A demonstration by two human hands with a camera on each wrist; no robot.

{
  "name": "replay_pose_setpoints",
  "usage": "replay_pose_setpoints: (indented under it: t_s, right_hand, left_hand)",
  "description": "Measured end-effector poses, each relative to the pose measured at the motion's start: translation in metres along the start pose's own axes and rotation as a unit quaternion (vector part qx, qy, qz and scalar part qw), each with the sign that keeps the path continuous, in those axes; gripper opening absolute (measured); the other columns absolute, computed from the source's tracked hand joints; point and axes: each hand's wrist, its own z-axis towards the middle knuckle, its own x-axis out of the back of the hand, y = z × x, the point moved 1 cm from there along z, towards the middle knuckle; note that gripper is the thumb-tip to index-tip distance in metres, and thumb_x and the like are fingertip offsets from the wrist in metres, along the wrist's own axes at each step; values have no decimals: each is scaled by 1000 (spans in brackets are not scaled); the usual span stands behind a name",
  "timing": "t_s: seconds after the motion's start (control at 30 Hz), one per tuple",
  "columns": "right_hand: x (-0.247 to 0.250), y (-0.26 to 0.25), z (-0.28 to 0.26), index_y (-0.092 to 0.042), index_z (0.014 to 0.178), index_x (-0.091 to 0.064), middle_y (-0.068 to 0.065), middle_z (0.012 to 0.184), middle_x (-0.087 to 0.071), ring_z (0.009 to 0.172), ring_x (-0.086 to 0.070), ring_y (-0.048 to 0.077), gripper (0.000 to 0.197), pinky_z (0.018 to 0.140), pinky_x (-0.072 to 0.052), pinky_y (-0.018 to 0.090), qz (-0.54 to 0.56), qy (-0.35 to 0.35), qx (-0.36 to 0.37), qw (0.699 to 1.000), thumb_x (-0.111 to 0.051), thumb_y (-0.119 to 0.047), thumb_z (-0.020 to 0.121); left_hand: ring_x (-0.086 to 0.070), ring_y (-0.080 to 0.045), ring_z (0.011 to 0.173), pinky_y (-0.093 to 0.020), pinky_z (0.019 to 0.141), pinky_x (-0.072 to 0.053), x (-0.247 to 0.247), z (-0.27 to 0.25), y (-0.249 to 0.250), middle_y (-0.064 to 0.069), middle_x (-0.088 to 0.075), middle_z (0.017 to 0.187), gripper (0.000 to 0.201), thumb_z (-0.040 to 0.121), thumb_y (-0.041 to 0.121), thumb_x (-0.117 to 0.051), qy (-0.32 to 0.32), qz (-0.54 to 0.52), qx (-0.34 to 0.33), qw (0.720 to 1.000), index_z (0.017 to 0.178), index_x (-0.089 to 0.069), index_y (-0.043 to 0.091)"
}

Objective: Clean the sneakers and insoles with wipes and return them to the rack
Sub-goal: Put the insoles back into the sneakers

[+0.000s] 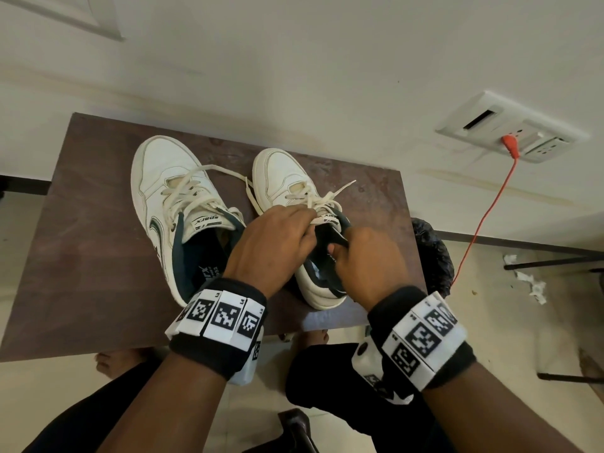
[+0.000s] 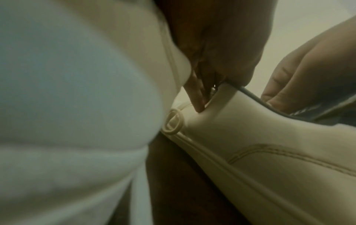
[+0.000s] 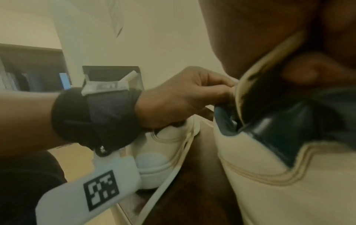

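Head view, left to right:
table: dark brown wooden tabletop (image 1: 81, 256), both shoes on it, side by side.
left shoe: off-white leather sneaker with dark teal lining (image 1: 170, 204), sole down, long axis running away from the person, toe at the far end, heel at the near edge, laces loose.
right shoe: second off-white leather sneaker of the pair (image 1: 284, 178), just right of the first, same axis, toe far, heel near.
left hand: left hand (image 1: 271, 243) over the right shoe's throat, fingers curled and pinching its white tongue (image 1: 327, 219); the right wrist view shows the same pinch.
right hand: right hand (image 1: 366, 263) at the shoe's collar, fingers curled down into the opening, thumb outside; what it has hold of inside, cannot tell.
floor: black plastic bag (image 1: 431, 253) right of the table, crumpled white wipes (image 1: 529, 286) further right.
wall: white socket plate (image 1: 510, 129), orange cable (image 1: 483, 217) plugged in.
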Motion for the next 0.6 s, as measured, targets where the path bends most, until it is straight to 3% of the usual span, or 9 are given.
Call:
replay_pose_setpoints:
  t_s: [0.17,0.33,0.4,0.5,0.6]
  right_hand:
    - [1,-18,9,-14,83,-50,4,83,-51,82,-59,27,10,66,-43,32,-49,-30,-20,998,-47,-18,91]
    - [9,-8,21,-11,90,-56,6,84,-56,74,-53,23,14,65,-43,31,-54,-99,5,994,-48,-22,93]
    - [15,5,25,-9,84,-56,8,77,-59,63,-51,18,22,57,-39,25,4,-157,22,987,-48,-25,96]
    - [16,23,24,-6,79,-61,3,53,-50,38,-42,10,33,35,-31,16,191,-221,-50,955,-48,-30,98]
    - [6,32,19,-8,76,-59,1,45,-48,30,-36,8,33,33,-26,14,306,-230,-82,920,-49,-30,98]
  left_hand:
    - [-54,-22,81,-37,65,-45,-1,0,1,-3,-63,87,18,91,17,-48,-15,5,-9,1000,102,-62,13]
    - [-54,-20,78,-36,63,-45,0,-1,4,0,-63,86,16,91,22,-51,2,14,4,1000,101,-61,16]
    - [-55,-21,75,-38,61,-47,1,-1,5,-1,-63,82,13,89,22,-55,23,18,15,999,98,-62,15]
    - [-54,-20,74,-39,64,-48,2,-1,5,1,-61,80,11,87,23,-56,34,13,28,999,93,-61,16]
    - [-54,-16,78,-31,65,-45,1,-1,4,3,-61,84,12,89,30,-57,28,7,24,999,91,-60,18]
